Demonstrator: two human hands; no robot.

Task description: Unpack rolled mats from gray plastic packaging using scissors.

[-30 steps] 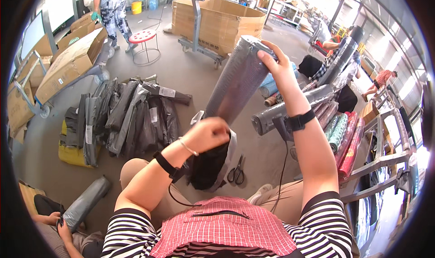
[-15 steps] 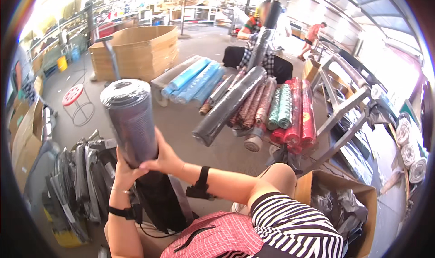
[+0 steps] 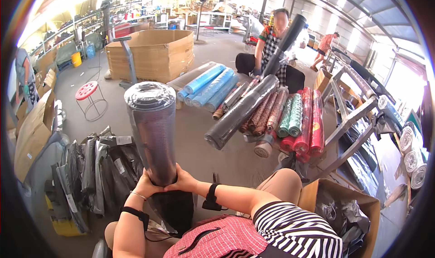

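Before me stands a dark roll [image 3: 156,126] wrapped in shiny clear film, nearly upright, its wound end facing up. My left hand [image 3: 147,186] is closed around its lower left side, and my right hand [image 3: 183,180] grips the lower right side, thumbs close together in front. Below my hands, black plastic [image 3: 176,212] hangs around the bottom of the roll; how far the roll reaches into it is hidden. Left of the roll lies a heap of folded dark grey plastic bags [image 3: 95,176].
Wrapped rolls lie ahead: blue [image 3: 213,88], black [image 3: 242,113], green [image 3: 290,120], red [image 3: 303,122]. Behind them a person [image 3: 272,45] holds a dark roll. A red stool [image 3: 87,90], a large carton [image 3: 149,54], a metal frame [image 3: 346,122] and an open box [image 3: 376,208] stand around.
My hands sit lower, with more of the roll showing above them. The whole view has swung slightly left. The co-worker's dark roll leans more to the right.
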